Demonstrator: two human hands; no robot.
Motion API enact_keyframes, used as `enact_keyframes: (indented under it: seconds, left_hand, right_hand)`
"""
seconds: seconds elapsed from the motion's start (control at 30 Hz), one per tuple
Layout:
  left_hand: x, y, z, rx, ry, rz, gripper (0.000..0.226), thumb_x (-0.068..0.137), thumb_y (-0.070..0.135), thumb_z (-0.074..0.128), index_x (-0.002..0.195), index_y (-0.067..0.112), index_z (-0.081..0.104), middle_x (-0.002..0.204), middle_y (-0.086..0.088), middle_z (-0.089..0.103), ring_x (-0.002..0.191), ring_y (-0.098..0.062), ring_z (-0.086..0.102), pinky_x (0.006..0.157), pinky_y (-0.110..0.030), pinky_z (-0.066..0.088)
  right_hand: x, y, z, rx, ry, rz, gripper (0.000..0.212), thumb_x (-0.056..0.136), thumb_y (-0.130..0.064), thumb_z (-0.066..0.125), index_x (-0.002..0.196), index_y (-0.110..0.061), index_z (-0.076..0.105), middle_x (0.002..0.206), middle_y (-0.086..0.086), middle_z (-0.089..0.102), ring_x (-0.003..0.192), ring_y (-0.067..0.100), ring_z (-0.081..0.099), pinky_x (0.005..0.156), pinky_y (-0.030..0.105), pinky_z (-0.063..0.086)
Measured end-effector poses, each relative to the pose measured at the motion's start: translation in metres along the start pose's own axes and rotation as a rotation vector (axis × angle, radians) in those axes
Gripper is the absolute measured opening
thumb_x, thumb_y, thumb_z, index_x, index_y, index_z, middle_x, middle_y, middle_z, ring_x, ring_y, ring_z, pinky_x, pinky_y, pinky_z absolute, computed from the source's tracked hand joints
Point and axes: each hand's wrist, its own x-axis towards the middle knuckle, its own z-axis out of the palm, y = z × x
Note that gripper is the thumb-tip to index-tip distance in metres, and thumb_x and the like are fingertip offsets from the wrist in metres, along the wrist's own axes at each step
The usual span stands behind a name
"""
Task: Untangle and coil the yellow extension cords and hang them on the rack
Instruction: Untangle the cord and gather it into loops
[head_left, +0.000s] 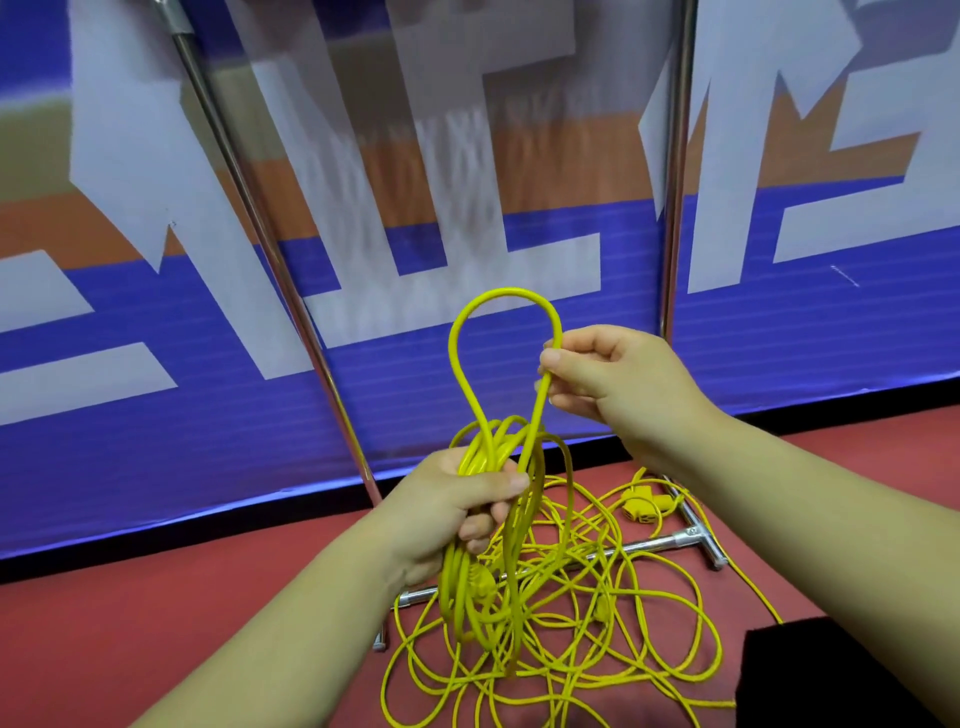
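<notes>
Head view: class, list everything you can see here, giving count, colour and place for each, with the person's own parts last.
coil: one bundle, yellow, hanging from the left hand
loop: one, yellow, rising from the coil, one side pinched by the right hand
loose cord: a tangle, count unclear, yellow, on the floor under the hands
socket block: one, yellow, on the floor right of the tangle
rack: one, silver, two posts and base bars, behind and under the tangle
banner: one, blue, white and orange, behind the rack
floor: red, underneath it all
black thing: one, bottom right corner, cannot tell what it is
left hand: one, grips the coil
right hand: one, pinches the loop
</notes>
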Motion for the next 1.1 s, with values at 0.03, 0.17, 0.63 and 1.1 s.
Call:
enact_keyframes:
  seconds: [0.03,0.17,0.63,1.1]
  left_hand:
    - [0.0,0.002,0.0,-0.021,0.018,0.014,0.02,0.086,0.011,0.071,0.068,0.016,0.063,0.057,-0.005,0.049,0.034,-0.006,0.031,0.038,-0.019,0.029]
    - [-0.001,0.016,-0.002,-0.111,0.106,0.077,0.013,0.081,0.015,0.069,0.072,0.015,0.061,0.059,-0.003,0.049,0.034,-0.004,0.03,0.036,-0.018,0.029]
    - [-0.02,0.049,-0.027,-0.37,0.129,0.276,0.016,0.079,0.021,0.071,0.083,0.015,0.057,0.056,0.006,0.049,0.031,0.001,0.033,0.035,-0.013,0.03]
    - [-0.035,0.037,-0.065,-0.368,0.27,0.107,0.018,0.082,0.034,0.065,0.082,0.019,0.055,0.052,0.008,0.037,0.033,-0.001,0.03,0.034,-0.014,0.026]
  right_hand:
    - [-0.001,0.0,-0.001,0.016,-0.004,-0.001,0.012,0.09,-0.015,0.071,0.098,-0.006,0.07,0.082,0.011,0.073,0.073,0.018,0.072,0.074,0.03,0.061]
    - [-0.004,0.006,-0.003,-0.034,-0.105,0.029,0.016,0.089,-0.015,0.072,0.098,-0.004,0.066,0.081,0.013,0.071,0.075,0.024,0.073,0.072,0.031,0.06]
    - [-0.018,0.058,0.021,-0.778,-0.514,-0.085,0.01,0.086,-0.031,0.076,0.093,-0.028,0.069,0.079,-0.005,0.069,0.068,-0.001,0.057,0.068,0.021,0.049]
    - [0.035,0.068,0.003,-0.886,0.076,0.166,0.019,0.097,-0.024,0.055,0.086,-0.016,0.068,0.079,0.006,0.068,0.074,0.026,0.063,0.066,0.031,0.05]
